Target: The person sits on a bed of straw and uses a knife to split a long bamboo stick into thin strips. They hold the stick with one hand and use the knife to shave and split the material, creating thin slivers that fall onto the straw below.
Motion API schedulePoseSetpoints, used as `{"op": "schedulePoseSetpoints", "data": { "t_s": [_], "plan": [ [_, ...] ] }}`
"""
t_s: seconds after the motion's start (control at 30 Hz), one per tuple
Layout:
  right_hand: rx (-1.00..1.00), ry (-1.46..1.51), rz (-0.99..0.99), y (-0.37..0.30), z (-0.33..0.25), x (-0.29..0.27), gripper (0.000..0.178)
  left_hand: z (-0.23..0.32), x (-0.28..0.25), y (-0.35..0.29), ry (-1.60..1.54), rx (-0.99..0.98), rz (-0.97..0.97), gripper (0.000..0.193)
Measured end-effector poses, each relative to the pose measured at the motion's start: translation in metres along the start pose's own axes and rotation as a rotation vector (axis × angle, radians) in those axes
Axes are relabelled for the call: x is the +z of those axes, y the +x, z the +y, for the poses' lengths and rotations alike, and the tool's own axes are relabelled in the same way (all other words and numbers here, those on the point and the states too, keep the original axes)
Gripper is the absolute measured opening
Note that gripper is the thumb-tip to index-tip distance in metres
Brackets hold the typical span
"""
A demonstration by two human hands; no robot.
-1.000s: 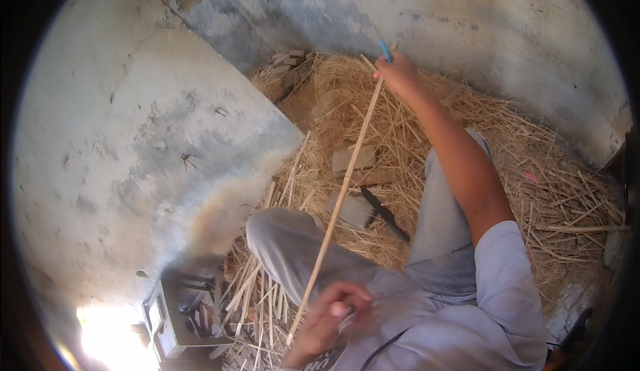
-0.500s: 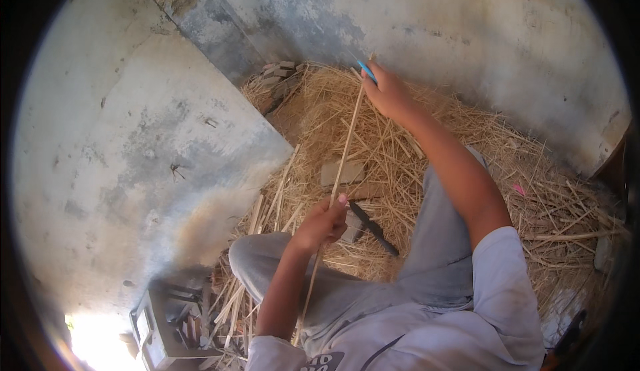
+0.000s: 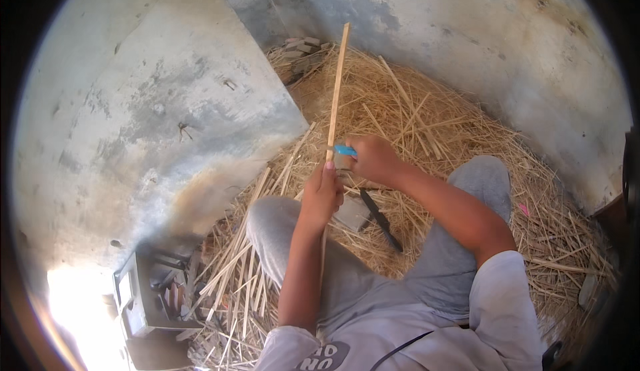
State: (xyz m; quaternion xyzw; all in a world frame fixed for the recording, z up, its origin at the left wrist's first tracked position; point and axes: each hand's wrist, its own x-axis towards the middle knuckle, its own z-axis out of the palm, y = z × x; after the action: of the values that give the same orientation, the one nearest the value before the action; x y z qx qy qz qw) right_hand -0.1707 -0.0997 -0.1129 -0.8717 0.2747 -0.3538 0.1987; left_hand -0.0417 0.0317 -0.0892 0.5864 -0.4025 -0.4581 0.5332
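**Hands meet on the bamboo strip**

Left hand (image 3: 323,194) is wrapped round a long thin bamboo strip (image 3: 336,84), fingers closed on it approx mid-length, thumb up along the stick. Right hand (image 3: 373,159) sits just beside it, touching, clenched on a small blue-handled tool (image 3: 345,150) w/ the blue tip poking out toward the strip. Can't tell whether a blade is touching the wood; too small to see.

Strip runs nearly upright in view: top end points up toward the wall corner, lower end drops down past the left forearm, over the grey trouser leg (image 3: 277,228). Person's seated, knees apart, grey trousers, light shirt.

Between the knees: a dark flat blade-like tool (image 3: 381,220) lying on the straw, next to a flat grey block (image 3: 352,212). Neither is touched.

All round: a heap of pale shavings & split strips (image 3: 433,124), covering the floor. Concrete slab (image 3: 167,124) slants at left, stained wall behind. Lower left, near the left knee, a dark metal box (image 3: 143,291) w/ bits inside, a bundle of cut strips (image 3: 237,284) just beside it.
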Motion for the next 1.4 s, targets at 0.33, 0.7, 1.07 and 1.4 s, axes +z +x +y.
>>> {"op": "schedulePoseSetpoints", "data": {
  "t_s": [0.33, 0.7, 1.07, 1.4],
  "plan": [
    [0.07, -0.425, 0.036, 0.026, 0.016, 0.013, 0.006, 0.005, -0.002, 0.02, -0.204, -0.136, -0.031, 0.039],
    [-0.002, -0.646, 0.181, 0.059, 0.055, -0.012, 0.003, 0.002, 0.012, 0.019, -0.084, -0.095, -0.031, 0.04],
    [0.475, -0.606, 0.205, 0.09, 0.111, -0.09, 0.013, -0.018, 0.043, -0.012, 0.202, 0.035, -0.129, 0.039],
    [0.863, -0.508, 0.076, 0.072, 0.156, -0.147, 0.02, -0.052, 0.066, -0.04, 0.397, 0.08, -0.174, 0.044]
  ]
}}
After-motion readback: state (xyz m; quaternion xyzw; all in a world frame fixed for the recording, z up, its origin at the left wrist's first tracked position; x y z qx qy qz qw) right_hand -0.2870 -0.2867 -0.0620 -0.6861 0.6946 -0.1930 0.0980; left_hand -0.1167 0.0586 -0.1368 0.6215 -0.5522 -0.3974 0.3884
